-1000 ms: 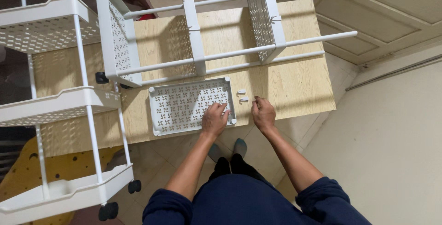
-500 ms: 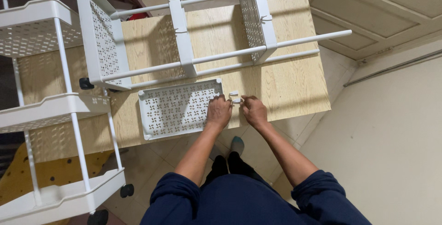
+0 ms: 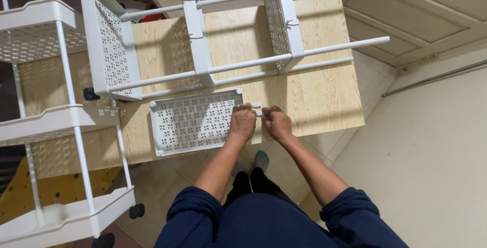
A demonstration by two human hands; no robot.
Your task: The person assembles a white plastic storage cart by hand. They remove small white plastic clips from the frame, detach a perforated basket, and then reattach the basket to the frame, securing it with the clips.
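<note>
Left hand (image 3: 243,122) rests on right edge of white perforated tray (image 3: 195,122), flat on wooden table (image 3: 324,101); fingers curled, pinching small white fitting (image 3: 256,109) with right hand (image 3: 276,122). Tray likely light, stiff; grip rim.

One wooden bench (image 3: 314,101). One loose perforated white tray (image 3: 195,121) at its near edge. One partly built rack (image 3: 203,40) lying across the bench, three perforated shelves on it, four white poles. One standing cart (image 3: 50,121) off the left edge, three tiers. Small white parts by the tray's right corner; count unclear. Two hands.
</note>
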